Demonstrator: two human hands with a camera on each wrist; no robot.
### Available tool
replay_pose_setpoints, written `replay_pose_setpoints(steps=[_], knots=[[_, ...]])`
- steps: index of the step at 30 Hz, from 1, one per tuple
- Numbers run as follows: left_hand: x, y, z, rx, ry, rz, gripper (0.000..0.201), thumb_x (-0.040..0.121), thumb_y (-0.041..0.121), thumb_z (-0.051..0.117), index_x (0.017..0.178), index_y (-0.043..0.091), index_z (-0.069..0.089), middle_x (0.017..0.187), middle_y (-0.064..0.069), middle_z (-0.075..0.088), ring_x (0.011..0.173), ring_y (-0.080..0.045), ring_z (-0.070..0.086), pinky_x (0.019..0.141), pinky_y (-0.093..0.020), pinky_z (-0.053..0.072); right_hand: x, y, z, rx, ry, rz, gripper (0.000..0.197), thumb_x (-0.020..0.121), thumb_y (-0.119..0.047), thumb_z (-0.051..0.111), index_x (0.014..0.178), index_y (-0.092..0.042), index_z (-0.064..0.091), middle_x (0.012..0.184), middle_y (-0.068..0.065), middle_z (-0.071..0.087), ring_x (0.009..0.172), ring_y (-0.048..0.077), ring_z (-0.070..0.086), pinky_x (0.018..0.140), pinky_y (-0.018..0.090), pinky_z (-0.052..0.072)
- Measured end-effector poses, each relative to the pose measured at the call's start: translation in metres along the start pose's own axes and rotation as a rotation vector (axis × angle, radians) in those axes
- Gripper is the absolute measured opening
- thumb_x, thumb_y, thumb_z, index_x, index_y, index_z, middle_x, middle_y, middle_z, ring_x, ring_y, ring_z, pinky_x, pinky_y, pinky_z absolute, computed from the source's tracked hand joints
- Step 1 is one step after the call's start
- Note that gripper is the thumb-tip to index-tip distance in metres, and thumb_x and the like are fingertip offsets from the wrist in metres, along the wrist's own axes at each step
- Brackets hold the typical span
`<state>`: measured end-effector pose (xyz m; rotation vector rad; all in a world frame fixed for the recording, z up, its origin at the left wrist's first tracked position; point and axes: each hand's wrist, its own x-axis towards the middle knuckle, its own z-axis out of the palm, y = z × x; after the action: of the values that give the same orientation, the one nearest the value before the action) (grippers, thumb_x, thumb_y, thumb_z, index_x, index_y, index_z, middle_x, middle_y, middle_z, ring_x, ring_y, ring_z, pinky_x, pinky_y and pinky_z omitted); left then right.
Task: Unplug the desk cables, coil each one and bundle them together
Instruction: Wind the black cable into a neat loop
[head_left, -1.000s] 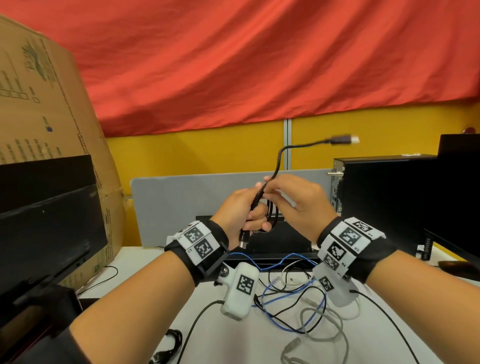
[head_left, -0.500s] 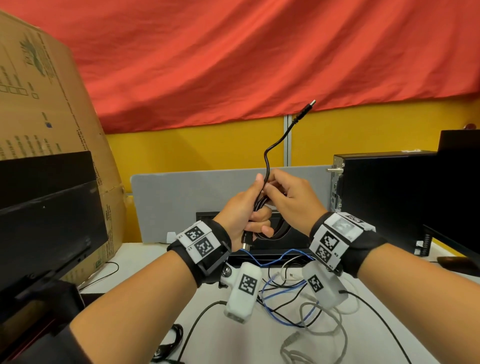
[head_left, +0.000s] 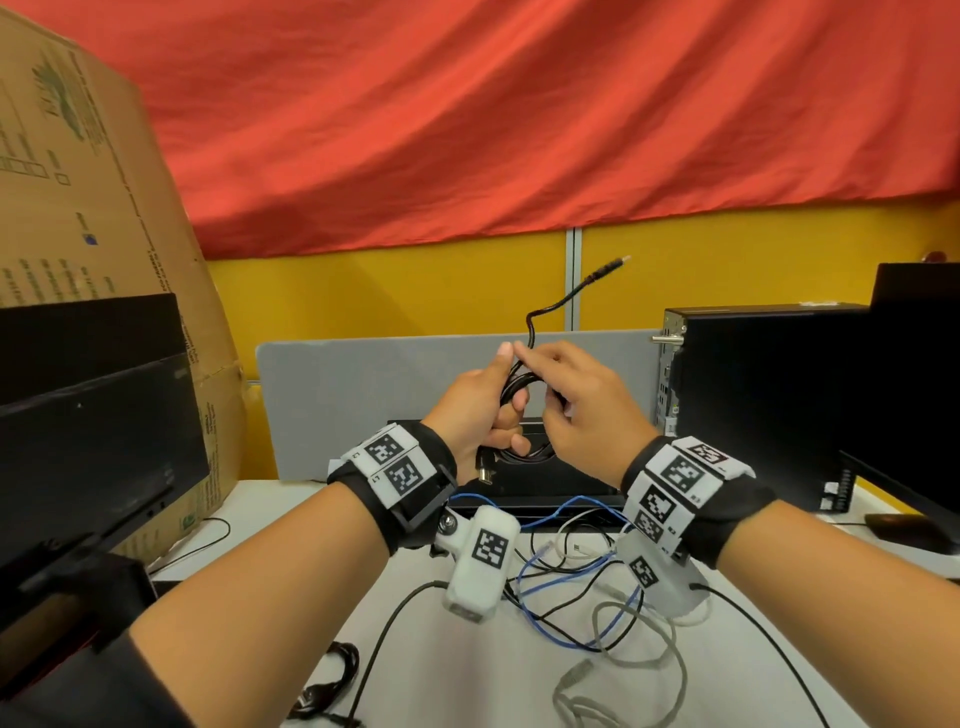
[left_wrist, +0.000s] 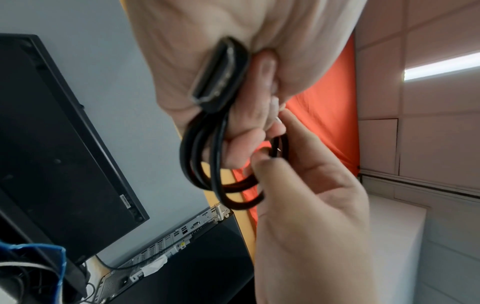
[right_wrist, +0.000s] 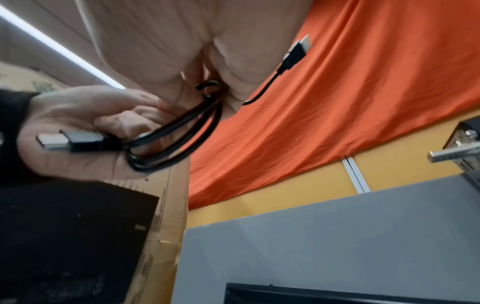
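I hold a black cable (head_left: 521, 387) up in front of me, wound into a small coil (left_wrist: 207, 164). My left hand (head_left: 480, 410) grips the coil (right_wrist: 166, 148), and one plug (right_wrist: 70, 140) sticks out below its palm. My right hand (head_left: 571, 400) pinches the coil's top strand (right_wrist: 207, 88) between thumb and fingers. The cable's free end rises from the hands, and its other plug (head_left: 613, 265) points up to the right. On the white desk (head_left: 270, 509) below lie a blue cable (head_left: 545, 613), a grey cable (head_left: 639, 670) and thin black cables (head_left: 566, 597) in a tangle.
A black monitor (head_left: 88, 415) and a large cardboard box (head_left: 78, 208) stand at the left. At the right stands a black computer tower (head_left: 769, 395) with a dark screen (head_left: 914, 405) beside it. A grey divider (head_left: 374, 395) runs behind the desk. Another black cord (head_left: 332, 680) lies near the front edge.
The free end has shortened and its plug has dropped lower and swung right. My right hand has come round over the coil's top, laying on another loop.
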<state>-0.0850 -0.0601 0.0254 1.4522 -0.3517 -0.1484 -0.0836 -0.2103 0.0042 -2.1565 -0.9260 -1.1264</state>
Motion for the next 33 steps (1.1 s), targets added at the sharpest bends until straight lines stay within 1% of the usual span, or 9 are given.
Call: replay_pose_setpoints(steps=[2,5,12,16,19,22,26,30,33], knots=[[0.000,0.001,0.000,0.010,-0.009,0.007,0.047,0.099,0.054,0.037,0.084,0.011,0.047,0.038,0.008,0.037,0.030,-0.007,0.029,0.040,-0.023,0.041,0.000,0.001,0.002,-0.052,0.027,0.047,0.049,0.086,0.008,0.053,0.133,-0.004,0.055,0.113,0.009,0.058,0.078,0.013,0.052,0.072,0.018,0.039],[0.000,0.002,0.003,0.036,-0.027,0.011,0.050,0.099,0.053,0.038,0.074,0.011,0.048,0.039,0.008,0.034,0.031,-0.008,0.027,0.041,-0.023,0.041,0.003,-0.001,0.006,-0.107,0.085,0.133,0.037,0.085,0.006,0.056,0.119,-0.003,0.065,0.100,0.007,0.059,0.078,0.011,0.049,0.071,0.022,0.040],[-0.001,0.001,0.006,0.084,-0.034,0.020,0.049,0.099,0.049,0.043,0.069,0.011,0.049,0.038,0.008,0.035,0.033,-0.008,0.027,0.038,-0.022,0.038,0.011,-0.013,0.002,-0.227,0.057,0.222,0.020,0.078,0.007,0.055,0.086,-0.004,0.070,0.088,0.008,0.064,0.088,0.025,0.055,0.076,0.035,0.046],[-0.001,-0.005,0.004,0.105,-0.060,0.023,0.045,0.099,0.045,0.046,0.074,0.009,0.053,0.043,0.004,0.034,0.035,-0.009,0.026,0.039,-0.023,0.037,0.011,-0.014,-0.002,-0.267,-0.069,0.293,0.021,0.078,0.004,0.056,0.085,-0.008,0.071,0.085,0.008,0.066,0.090,0.027,0.055,0.077,0.029,0.039],[0.000,-0.008,0.004,0.105,-0.078,0.024,0.038,0.100,0.041,0.046,0.084,0.008,0.056,0.046,0.003,0.039,0.036,-0.009,0.027,0.038,-0.022,0.037,0.011,-0.015,-0.006,-0.279,-0.140,0.314,0.024,0.080,0.004,0.056,0.092,-0.010,0.072,0.089,0.009,0.067,0.092,0.027,0.057,0.078,0.032,0.044],[0.000,-0.007,0.003,0.121,-0.096,0.034,0.036,0.101,0.036,0.045,0.080,0.009,0.058,0.045,0.004,0.041,0.036,-0.009,0.027,0.038,-0.022,0.038,0.008,-0.013,-0.011,-0.281,-0.199,0.272,0.023,0.083,0.002,0.058,0.098,-0.010,0.072,0.093,0.009,0.067,0.090,0.027,0.060,0.078,0.033,0.046],[0.000,-0.008,0.001,0.144,-0.082,0.053,0.042,0.101,0.027,0.040,0.068,0.003,0.051,0.040,0.004,0.033,0.036,-0.011,0.022,0.040,-0.024,0.035,0.005,-0.008,-0.016,-0.241,-0.213,0.247,0.008,0.083,-0.008,0.067,0.089,-0.011,0.072,0.084,0.003,0.065,0.083,0.023,0.059,0.072,0.030,0.043],[0.000,-0.014,-0.001,0.097,-0.045,0.027,0.033,0.098,0.019,0.039,0.070,0.004,0.048,0.042,0.004,0.035,0.037,-0.010,0.020,0.039,-0.022,0.030,0.004,-0.006,-0.020,-0.115,-0.270,0.399,0.025,0.068,-0.030,0.085,0.082,-0.015,0.071,0.072,-0.004,0.060,0.069,0.014,0.053,0.064,0.029,0.043],[0.000,-0.018,-0.001,0.143,-0.048,0.055,0.030,0.099,0.016,0.044,0.071,0.006,0.049,0.048,0.000,0.033,0.040,-0.011,0.022,0.038,-0.020,0.030,-0.001,-0.001,-0.021,0.097,-0.317,0.548,0.031,0.065,-0.030,0.087,0.082,-0.012,0.069,0.070,0.004,0.065,0.063,0.012,0.054,0.060,0.027,0.043]])
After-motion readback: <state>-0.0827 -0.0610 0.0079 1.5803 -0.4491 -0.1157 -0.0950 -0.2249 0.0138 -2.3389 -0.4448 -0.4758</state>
